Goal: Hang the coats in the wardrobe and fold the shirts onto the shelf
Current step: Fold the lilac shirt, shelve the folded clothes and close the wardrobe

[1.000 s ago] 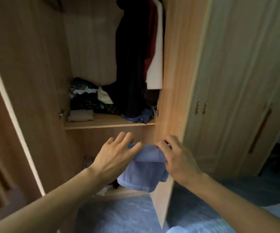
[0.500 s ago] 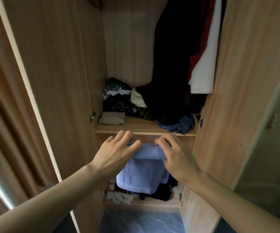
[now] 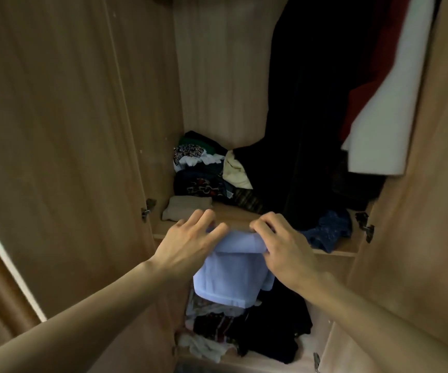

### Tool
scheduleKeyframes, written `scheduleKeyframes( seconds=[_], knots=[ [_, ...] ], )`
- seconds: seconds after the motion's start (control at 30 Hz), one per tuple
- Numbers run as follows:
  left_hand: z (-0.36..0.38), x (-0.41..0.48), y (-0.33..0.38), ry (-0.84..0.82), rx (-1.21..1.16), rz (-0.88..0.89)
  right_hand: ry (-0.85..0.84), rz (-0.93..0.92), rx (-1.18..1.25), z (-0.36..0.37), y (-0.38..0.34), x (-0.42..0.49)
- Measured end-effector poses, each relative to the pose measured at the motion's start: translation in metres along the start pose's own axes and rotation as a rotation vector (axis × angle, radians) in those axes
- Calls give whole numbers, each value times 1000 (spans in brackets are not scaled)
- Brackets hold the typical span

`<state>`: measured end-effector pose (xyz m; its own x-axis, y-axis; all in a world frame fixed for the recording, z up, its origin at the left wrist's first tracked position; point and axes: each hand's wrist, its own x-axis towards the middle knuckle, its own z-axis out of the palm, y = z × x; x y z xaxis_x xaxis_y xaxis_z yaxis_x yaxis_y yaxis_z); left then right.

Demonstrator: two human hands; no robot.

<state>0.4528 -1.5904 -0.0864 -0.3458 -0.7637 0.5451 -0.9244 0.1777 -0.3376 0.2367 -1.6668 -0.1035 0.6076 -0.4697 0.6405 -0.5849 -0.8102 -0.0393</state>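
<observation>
You are shelving a folded blue shirt point(image 3: 230, 275), your left hand point(image 3: 190, 243) and right hand point(image 3: 284, 251) both gripping its top fold at frame centre, against the shelf point(image 3: 239, 214) edge; next, I judge, it needs sliding forward onto the bare board.

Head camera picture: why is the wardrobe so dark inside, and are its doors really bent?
Head view: dim light, seemingly from the room side, leaves the dark coat a near-black mass without detail; the blue shirt, left hand and right hand in front are readable; the left door looks bowed from the wide-angle lens, probably not in reality.
</observation>
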Motion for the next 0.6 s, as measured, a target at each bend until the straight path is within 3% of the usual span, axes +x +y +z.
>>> scheduleKeyframes(
  seconds=[0.6],
  knots=[
    [175,92,-134,-193,-262,5,-180,81,-34,143,81,141]
  ],
)
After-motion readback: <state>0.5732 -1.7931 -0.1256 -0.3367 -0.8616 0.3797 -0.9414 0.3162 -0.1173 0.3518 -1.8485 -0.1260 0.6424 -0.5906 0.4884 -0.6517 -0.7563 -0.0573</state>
